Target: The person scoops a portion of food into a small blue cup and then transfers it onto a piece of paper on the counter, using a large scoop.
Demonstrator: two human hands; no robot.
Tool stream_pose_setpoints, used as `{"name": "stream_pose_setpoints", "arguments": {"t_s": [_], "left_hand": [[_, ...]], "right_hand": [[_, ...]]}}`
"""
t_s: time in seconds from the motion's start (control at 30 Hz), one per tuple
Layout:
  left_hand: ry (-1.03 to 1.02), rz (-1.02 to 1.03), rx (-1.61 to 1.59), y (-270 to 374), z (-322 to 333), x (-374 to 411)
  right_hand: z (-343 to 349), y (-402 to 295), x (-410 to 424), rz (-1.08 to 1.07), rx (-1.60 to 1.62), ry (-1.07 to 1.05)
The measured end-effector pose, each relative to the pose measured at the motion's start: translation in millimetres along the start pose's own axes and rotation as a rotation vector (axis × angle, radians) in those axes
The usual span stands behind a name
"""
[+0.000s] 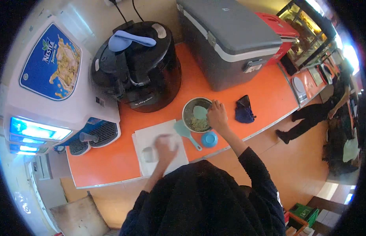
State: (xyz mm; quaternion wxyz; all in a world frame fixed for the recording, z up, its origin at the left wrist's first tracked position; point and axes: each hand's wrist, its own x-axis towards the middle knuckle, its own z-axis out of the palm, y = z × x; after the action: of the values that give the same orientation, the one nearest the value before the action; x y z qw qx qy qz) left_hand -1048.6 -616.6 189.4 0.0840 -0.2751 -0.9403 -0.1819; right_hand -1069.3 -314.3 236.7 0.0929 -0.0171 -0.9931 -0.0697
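A metal bowl with pale, greenish food in it stands on the orange counter. My right hand is at its right rim, fingers closed around what appears to be the handle of a mint-green scoop whose head is inside the bowl. Just outside the bowl lies a mint-green paddle, its handle towards me, beside a small blue bowl. My left hand, blurred by motion, is over white paper sheets; its grip is unclear. A small whitish, squarish piece is left of it.
A black Miyako rice cooker with a blue scoop on its lid stands behind, beside a drink dispenser. A grey cooler box and a dark cloth are right. Another person stands far right.
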Motion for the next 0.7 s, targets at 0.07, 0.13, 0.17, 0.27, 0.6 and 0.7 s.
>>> {"name": "stream_pose_setpoints", "arguments": {"t_s": [0.07,0.13,0.17,0.27,0.6,0.7], "left_hand": [[-0.415,0.317,-0.32,35.1,42.6,-1.8],[-0.408,0.426,-0.419,82.1,57.8,3.4],[-0.251,0.383,-0.407,98.2,64.3,2.7],[-0.093,0.375,-0.195,131.2,53.7,19.4],[-0.013,0.652,-0.684,122.2,47.2,20.7],[0.173,0.089,-0.896,99.7,-9.9,73.4]], "right_hand": [[-3.6,-0.5,4.3,0.034,0.073,-0.057],[-6.1,6.9,6.5,0.104,0.158,-0.037],[-18.5,11.7,10.1,0.102,0.162,-0.101],[-67.0,28.9,19.2,0.075,0.16,-0.194],[-95.6,0.0,48.0,-0.467,-0.329,-0.143],[-89.7,-17.8,59.9,-0.34,-0.391,-0.336]]}}
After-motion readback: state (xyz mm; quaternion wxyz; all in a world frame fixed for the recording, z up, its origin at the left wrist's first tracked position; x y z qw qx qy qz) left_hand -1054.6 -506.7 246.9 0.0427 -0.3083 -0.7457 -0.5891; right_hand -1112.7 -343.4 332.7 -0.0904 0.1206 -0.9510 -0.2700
